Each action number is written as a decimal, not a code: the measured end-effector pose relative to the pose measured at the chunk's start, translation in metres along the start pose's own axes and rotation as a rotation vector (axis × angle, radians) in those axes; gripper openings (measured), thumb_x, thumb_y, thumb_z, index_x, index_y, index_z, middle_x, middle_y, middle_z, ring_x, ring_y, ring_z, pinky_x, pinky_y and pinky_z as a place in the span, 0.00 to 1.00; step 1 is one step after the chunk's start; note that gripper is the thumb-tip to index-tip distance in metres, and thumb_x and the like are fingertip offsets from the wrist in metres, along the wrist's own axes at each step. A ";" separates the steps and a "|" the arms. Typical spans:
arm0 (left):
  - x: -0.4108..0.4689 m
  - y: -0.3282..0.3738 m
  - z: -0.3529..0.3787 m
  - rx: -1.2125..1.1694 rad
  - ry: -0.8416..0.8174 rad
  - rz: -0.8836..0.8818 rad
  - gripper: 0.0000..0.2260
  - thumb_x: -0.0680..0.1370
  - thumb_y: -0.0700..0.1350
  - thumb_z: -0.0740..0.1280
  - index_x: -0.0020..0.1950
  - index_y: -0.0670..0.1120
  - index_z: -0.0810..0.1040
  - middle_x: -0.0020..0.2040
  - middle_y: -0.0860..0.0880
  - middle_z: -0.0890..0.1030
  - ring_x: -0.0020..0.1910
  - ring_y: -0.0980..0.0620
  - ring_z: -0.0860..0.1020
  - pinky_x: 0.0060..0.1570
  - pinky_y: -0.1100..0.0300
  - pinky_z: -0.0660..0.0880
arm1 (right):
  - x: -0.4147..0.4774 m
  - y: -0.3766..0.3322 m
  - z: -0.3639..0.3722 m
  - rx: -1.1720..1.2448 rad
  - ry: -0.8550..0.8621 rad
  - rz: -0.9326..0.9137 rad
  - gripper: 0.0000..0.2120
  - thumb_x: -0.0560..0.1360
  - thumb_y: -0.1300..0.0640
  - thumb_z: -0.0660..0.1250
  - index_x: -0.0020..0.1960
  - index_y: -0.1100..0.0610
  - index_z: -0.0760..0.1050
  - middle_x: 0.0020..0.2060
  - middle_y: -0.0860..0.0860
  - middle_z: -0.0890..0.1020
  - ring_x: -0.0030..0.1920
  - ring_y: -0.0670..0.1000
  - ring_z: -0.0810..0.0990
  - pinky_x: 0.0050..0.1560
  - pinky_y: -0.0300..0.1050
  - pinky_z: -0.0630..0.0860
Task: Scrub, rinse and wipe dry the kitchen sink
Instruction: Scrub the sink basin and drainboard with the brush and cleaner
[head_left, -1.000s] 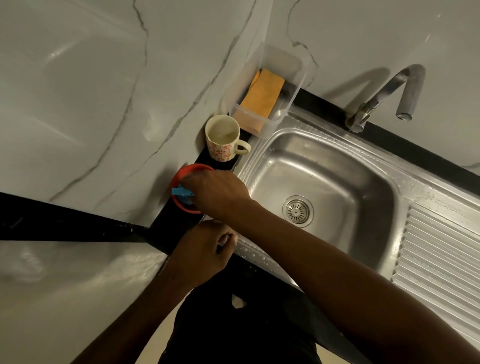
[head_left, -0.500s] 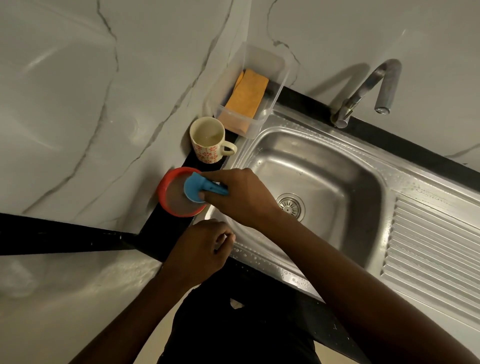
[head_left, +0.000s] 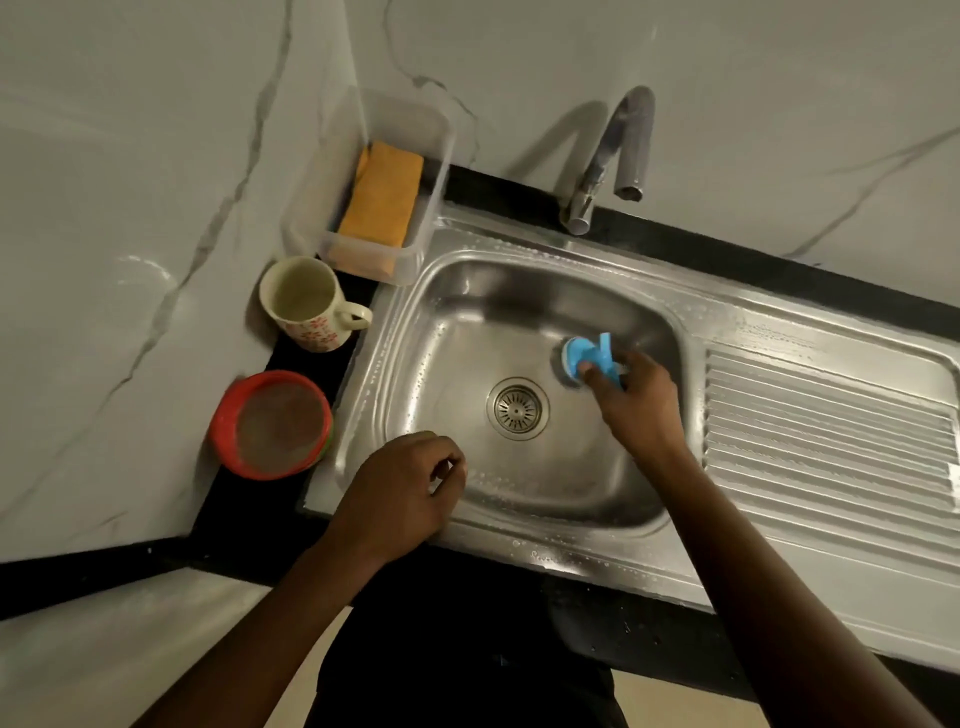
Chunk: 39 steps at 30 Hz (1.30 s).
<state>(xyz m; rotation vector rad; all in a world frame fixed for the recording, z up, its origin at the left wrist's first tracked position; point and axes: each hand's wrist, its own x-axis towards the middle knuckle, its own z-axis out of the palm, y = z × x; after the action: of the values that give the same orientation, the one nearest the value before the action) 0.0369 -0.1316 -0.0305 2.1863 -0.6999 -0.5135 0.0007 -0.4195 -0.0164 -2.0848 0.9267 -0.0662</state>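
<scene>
Moved since 0.5 s ago: the blue scrubber (head_left: 591, 357) is no longer being held over the red bowl (head_left: 270, 423). It is now being pressed onto the floor of the sink (head_left: 457, 332), at about 2 o'clock from the drain (head_left: 518, 409).

Step in hand, as judged: scrubbing is only just being started. No foam is being seen on the steel, only scattered droplets. Rinsing and drying are not yet begun.

Next move, as judged: the scrubber is to be worked in overlapping strokes across the floor and up the walls, with steady downward pressure. The tap (head_left: 621, 156), at 1 o'clock, is being left untouched, and no water is being seen running.

Pose:
- The right hand (head_left: 641, 410) is being reached in from 4 o'clock, wrist bent down. Its fingers are clamped round the scrubber's handle.
- The left hand (head_left: 400, 493) is being held over the near rim at 8 o'clock. Its fingers are loosely curled, and nothing is being seen in them.

Surroundings:
- The red bowl is lying at 9 o'clock.
- A mug (head_left: 306, 304) is standing at 10 o'clock.
- A clear tub (head_left: 332, 171) holding an orange sponge (head_left: 382, 200) is lying at 11 o'clock.
</scene>
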 end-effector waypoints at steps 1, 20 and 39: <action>0.006 0.002 0.002 0.004 0.000 0.008 0.07 0.80 0.52 0.65 0.45 0.52 0.81 0.40 0.56 0.79 0.40 0.55 0.79 0.42 0.51 0.79 | 0.005 0.006 0.003 0.168 0.021 0.103 0.21 0.79 0.42 0.70 0.65 0.54 0.78 0.38 0.48 0.81 0.30 0.43 0.76 0.29 0.36 0.71; 0.035 -0.013 -0.005 0.042 -0.036 -0.044 0.07 0.79 0.54 0.65 0.47 0.55 0.82 0.41 0.57 0.82 0.42 0.57 0.82 0.44 0.50 0.81 | 0.101 -0.111 0.105 1.499 -0.046 0.942 0.08 0.81 0.62 0.65 0.43 0.59 0.72 0.24 0.53 0.75 0.21 0.47 0.74 0.19 0.35 0.70; 0.032 -0.014 -0.005 0.029 -0.079 -0.029 0.06 0.80 0.53 0.64 0.48 0.56 0.80 0.41 0.58 0.80 0.44 0.56 0.80 0.46 0.50 0.79 | 0.092 -0.111 0.112 1.444 -0.035 0.871 0.12 0.81 0.55 0.67 0.46 0.63 0.70 0.29 0.56 0.78 0.32 0.47 0.79 0.49 0.36 0.79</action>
<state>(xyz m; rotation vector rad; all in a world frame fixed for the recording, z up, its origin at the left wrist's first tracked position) 0.0685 -0.1408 -0.0422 2.2162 -0.7228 -0.6102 0.1724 -0.3609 -0.0345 -0.3066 1.1533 -0.1702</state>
